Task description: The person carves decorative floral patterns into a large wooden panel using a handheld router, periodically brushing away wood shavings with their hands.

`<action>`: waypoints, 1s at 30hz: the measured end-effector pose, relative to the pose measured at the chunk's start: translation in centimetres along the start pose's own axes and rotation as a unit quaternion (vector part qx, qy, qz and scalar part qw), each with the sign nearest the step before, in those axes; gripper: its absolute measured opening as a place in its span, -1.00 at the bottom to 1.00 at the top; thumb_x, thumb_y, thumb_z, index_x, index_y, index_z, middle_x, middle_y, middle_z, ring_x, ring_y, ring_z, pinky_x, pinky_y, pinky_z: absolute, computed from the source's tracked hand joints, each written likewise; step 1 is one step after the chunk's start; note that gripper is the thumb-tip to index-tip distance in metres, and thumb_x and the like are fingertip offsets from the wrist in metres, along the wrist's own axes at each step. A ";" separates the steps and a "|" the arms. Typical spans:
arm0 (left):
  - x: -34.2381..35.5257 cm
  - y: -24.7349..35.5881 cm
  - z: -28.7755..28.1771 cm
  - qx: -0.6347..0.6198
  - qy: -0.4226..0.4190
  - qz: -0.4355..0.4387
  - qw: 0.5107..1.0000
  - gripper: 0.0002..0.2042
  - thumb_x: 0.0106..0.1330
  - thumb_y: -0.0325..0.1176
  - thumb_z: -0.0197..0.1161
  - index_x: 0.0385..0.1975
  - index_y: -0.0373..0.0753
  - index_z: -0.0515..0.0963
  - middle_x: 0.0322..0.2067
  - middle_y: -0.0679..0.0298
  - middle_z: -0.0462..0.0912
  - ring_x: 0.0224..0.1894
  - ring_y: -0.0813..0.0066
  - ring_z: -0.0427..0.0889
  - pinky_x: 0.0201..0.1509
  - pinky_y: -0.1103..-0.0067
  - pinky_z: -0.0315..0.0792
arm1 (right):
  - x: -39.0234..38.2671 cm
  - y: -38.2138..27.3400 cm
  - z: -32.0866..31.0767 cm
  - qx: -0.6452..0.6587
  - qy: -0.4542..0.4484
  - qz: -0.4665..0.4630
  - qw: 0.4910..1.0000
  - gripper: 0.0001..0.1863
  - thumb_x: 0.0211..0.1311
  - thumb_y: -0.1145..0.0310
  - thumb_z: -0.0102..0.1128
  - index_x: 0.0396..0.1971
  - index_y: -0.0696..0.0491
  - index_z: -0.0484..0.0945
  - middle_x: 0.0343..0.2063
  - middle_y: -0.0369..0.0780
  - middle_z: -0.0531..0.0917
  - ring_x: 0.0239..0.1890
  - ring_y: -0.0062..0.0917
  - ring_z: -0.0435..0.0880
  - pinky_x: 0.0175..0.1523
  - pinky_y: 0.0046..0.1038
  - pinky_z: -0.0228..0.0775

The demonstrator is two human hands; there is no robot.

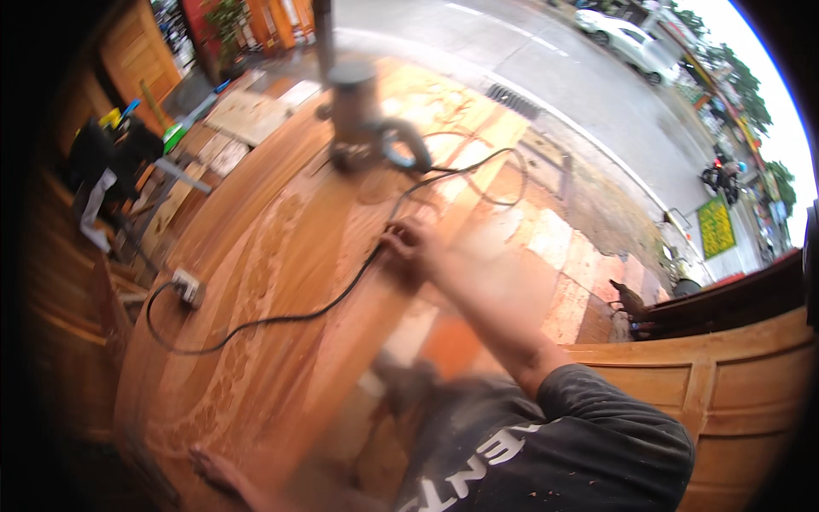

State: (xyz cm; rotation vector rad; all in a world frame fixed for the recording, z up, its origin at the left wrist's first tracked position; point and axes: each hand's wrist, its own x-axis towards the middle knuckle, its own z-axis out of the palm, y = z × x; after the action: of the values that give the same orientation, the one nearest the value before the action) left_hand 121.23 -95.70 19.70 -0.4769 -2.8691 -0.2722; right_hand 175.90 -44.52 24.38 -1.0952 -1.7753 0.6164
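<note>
A long reddish wooden panel (281, 256) with carved strips lies in front of me. On its far end stands a grey electric router (363, 119) with a dark handle. A black cable (281, 320) runs from the router across the panel. My right hand (409, 243) reaches forward with its fingers curled on this cable at the panel's right edge. My left hand (217, 469) is blurred at the lower left, resting flat on the wood near the panel's near end. My dark sleeve and shirt fill the lower middle.
The cable ends at a white socket block (189, 286) left of the panel. Dark tools and a stand (111, 166) sit at far left. A framed wooden door panel (725, 384) stands at right. Beyond are tiled pavement, a road and a white car (631, 43).
</note>
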 end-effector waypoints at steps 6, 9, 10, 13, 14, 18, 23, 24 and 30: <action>-2.9 5.0 -1.5 -0.112 0.083 0.005 0.990 -0.50 0.64 -0.13 -0.04 0.35 -0.38 0.48 0.35 -0.11 0.52 0.38 -0.16 0.48 0.45 0.02 0.32 | -0.2 -0.5 -1.6 -0.079 -0.008 -0.010 0.997 -0.68 0.23 0.08 0.53 -0.12 -0.07 0.75 -0.32 -0.27 0.69 -0.21 -0.37 0.73 -0.11 -0.35 0.61; -2.5 4.2 -4.0 -0.100 0.037 -0.025 0.994 -0.48 0.66 -0.12 -0.12 0.40 -0.37 0.41 0.39 -0.13 0.45 0.41 -0.18 0.43 0.43 -0.01 0.33 | 0.1 -1.5 -0.3 -0.063 -0.006 -0.021 0.998 -0.68 0.24 0.08 0.53 -0.11 -0.07 0.75 -0.32 -0.27 0.69 -0.21 -0.36 0.73 -0.11 -0.35 0.61; -2.6 3.6 -3.7 -0.065 0.067 0.015 0.995 -0.49 0.66 -0.13 -0.12 0.39 -0.36 0.42 0.38 -0.13 0.46 0.42 -0.20 0.41 0.43 -0.03 0.33 | 0.3 -1.6 -0.1 -0.057 -0.004 -0.025 0.998 -0.67 0.24 0.08 0.52 -0.11 -0.07 0.75 -0.32 -0.26 0.69 -0.21 -0.36 0.73 -0.11 -0.35 0.61; -2.2 2.2 -3.5 -0.019 0.105 0.052 0.993 -0.51 0.65 -0.16 -0.12 0.37 -0.36 0.44 0.35 -0.14 0.49 0.42 -0.25 0.39 0.43 -0.05 0.33 | 0.4 -2.0 0.6 -0.052 -0.003 -0.023 0.998 -0.66 0.23 0.08 0.53 -0.10 -0.07 0.76 -0.33 -0.26 0.69 -0.23 -0.36 0.73 -0.12 -0.36 0.61; -2.3 3.3 -3.6 -0.017 0.104 0.052 0.993 -0.53 0.64 -0.18 -0.11 0.35 -0.36 0.45 0.33 -0.14 0.51 0.42 -0.27 0.39 0.43 -0.06 0.33 | 0.2 -1.6 0.3 -0.057 0.000 -0.022 0.998 -0.66 0.23 0.08 0.53 -0.10 -0.07 0.76 -0.33 -0.26 0.69 -0.23 -0.36 0.73 -0.12 -0.36 0.61; -3.2 5.2 -4.2 -0.048 0.118 0.062 0.990 -0.54 0.64 -0.19 -0.09 0.35 -0.35 0.46 0.32 -0.14 0.53 0.41 -0.26 0.40 0.43 -0.05 0.33 | -0.4 -0.8 -0.2 -0.069 -0.003 -0.029 0.997 -0.65 0.23 0.07 0.53 -0.10 -0.05 0.76 -0.33 -0.25 0.69 -0.24 -0.36 0.73 -0.13 -0.36 0.61; -2.4 3.5 -3.9 -0.077 0.097 0.087 0.988 -0.53 0.66 -0.19 -0.13 0.39 -0.30 0.43 0.34 -0.14 0.51 0.42 -0.28 0.39 0.48 -0.07 0.25 | 0.0 -0.8 0.5 -0.063 0.007 -0.042 0.997 -0.65 0.24 0.08 0.52 -0.09 -0.04 0.76 -0.32 -0.24 0.69 -0.23 -0.36 0.74 -0.12 -0.34 0.62; -2.9 4.6 -4.3 -0.077 0.096 0.089 0.988 -0.53 0.66 -0.19 -0.13 0.39 -0.30 0.43 0.34 -0.14 0.51 0.42 -0.28 0.39 0.48 -0.07 0.25 | -0.2 -0.8 0.2 -0.051 0.007 -0.025 0.998 -0.66 0.25 0.08 0.52 -0.09 -0.04 0.75 -0.31 -0.24 0.69 -0.22 -0.36 0.75 -0.11 -0.34 0.62; -2.0 2.8 -3.0 -0.011 0.097 0.020 0.995 -0.49 0.68 -0.15 -0.18 0.46 -0.33 0.35 0.43 -0.12 0.40 0.43 -0.25 0.38 0.48 -0.05 0.25 | -0.2 -1.4 0.1 -0.065 -0.002 -0.029 0.997 -0.67 0.27 0.10 0.50 -0.08 -0.05 0.74 -0.29 -0.23 0.68 -0.20 -0.37 0.77 -0.08 -0.34 0.63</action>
State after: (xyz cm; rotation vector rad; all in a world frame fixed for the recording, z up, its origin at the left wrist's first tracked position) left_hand 124.54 -94.34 22.46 -0.4829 -2.6675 -0.3252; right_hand 175.27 -45.39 25.33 -1.1265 -1.8660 0.4743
